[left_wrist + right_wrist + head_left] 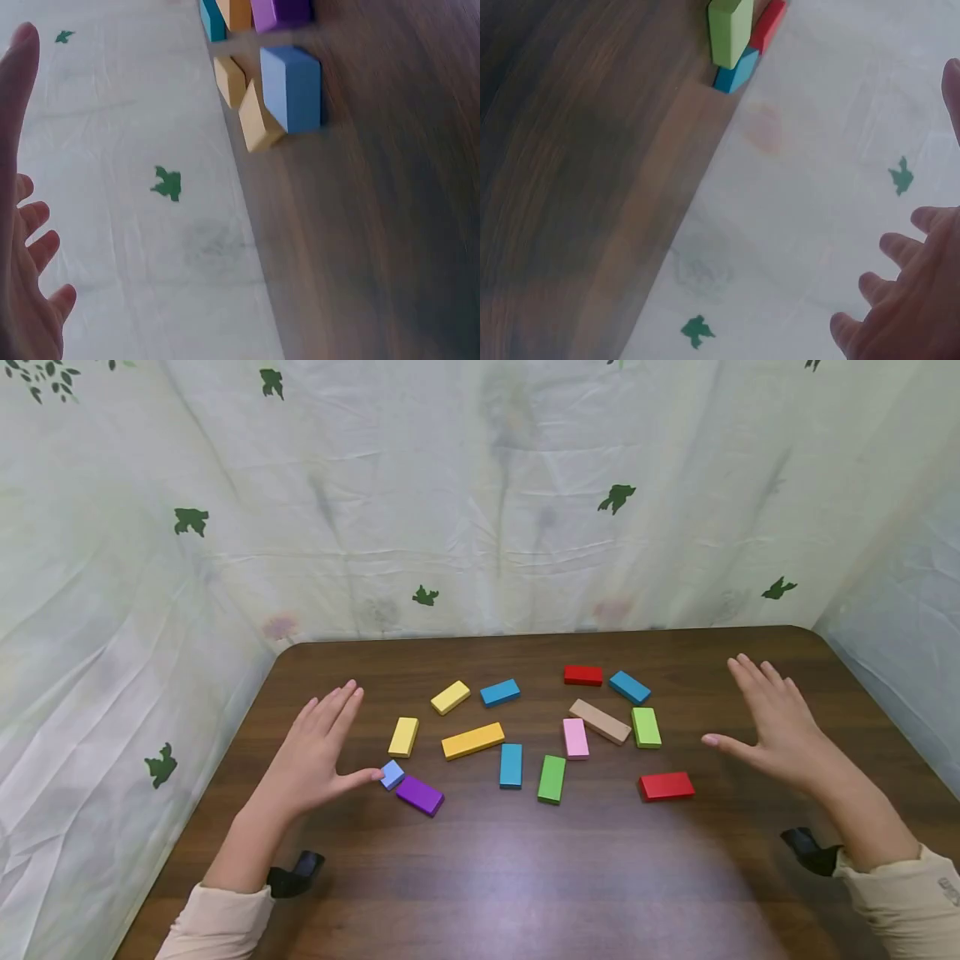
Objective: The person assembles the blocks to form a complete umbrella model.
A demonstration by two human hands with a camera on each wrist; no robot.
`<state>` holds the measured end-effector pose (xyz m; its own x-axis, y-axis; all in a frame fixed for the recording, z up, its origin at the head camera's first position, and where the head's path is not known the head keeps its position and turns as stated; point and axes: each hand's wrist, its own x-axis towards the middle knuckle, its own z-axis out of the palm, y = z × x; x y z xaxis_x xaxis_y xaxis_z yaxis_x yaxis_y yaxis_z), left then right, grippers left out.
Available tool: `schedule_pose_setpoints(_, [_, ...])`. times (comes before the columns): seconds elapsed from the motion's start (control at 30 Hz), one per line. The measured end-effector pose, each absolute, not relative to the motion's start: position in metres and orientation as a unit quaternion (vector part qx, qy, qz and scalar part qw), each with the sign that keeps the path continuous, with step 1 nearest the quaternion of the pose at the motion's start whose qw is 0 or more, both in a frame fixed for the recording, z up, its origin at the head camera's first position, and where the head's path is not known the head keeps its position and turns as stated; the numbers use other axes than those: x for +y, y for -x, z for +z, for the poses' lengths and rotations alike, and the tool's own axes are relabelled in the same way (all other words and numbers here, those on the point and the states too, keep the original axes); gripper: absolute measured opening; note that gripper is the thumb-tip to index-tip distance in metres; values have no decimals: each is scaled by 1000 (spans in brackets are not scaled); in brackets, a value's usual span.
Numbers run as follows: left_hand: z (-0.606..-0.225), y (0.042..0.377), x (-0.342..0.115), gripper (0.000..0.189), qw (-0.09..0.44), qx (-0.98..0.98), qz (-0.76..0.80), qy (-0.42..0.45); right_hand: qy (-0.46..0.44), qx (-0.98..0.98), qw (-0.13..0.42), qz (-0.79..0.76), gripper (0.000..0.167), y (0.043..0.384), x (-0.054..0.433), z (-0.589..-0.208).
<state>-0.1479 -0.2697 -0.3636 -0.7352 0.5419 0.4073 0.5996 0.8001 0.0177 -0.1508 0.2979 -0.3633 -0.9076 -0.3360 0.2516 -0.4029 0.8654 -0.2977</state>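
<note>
A creased white cloth backdrop (465,527) with green bird-like patches hangs behind a dark brown wood-grain counter (525,885), whose flat top keeps every block steady where it lies.

The left hand (318,752) and right hand (780,727) are poised at opposite sides of the spread, fingers extended and thumbs pointing inward. Each grip is spread wide and has hold of nothing; held outside the group like this, the hands leave nearly all the blocks in plain sight.

Longest among the blocks are a rectangular golden-yellow block (472,741) and a rectangular plain-wood tan block (600,721), both resting lengthwise near the middle, a stable way to lie. The shorter rectangular blocks, apparently painted wood, sit around them at mixed angles, as if scattered rather than lined up: a purple block (418,796) near the left thumb, a bright red block (667,786) nearest the right hand, and a pink block (575,738) just beside the tan one.

Smallest from above is a light-blue block (392,774), just beside the purple one. The left thumb overlaps its edge in the head view, but the left wrist view shows them apart.
</note>
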Motion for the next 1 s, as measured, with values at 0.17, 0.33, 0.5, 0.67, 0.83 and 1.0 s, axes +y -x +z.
schedule_pose_setpoints(0.17, [-364, 145, -257, 102, 201, -919, -98, 324, -211, -952, 94, 203, 101, 154, 291, -364])
schedule_pose_setpoints(0.33, [-368, 144, -243, 100, 209, -906, -129, 345, -217, -945, 78, 231, 102, 155, 282, -367])
schedule_pose_setpoints(0.5, [-373, 141, -229, 99, 199, -898, -155, 359, -222, -938, 61, 259, 101, 157, 273, -369])
schedule_pose_setpoints(0.67, [-378, 139, -219, 100, 178, -902, -168, 355, -231, -933, 57, 269, 100, 159, 265, -375])
schedule_pose_setpoints(0.83, [-385, 138, -211, 105, 163, -905, -174, 352, -232, -931, 51, 277, 99, 161, 254, -380])
schedule_pose_setpoints(1.0, [-390, 136, -203, 106, 151, -903, -192, 353, -248, -924, 48, 286, 98, 162, 243, -383])
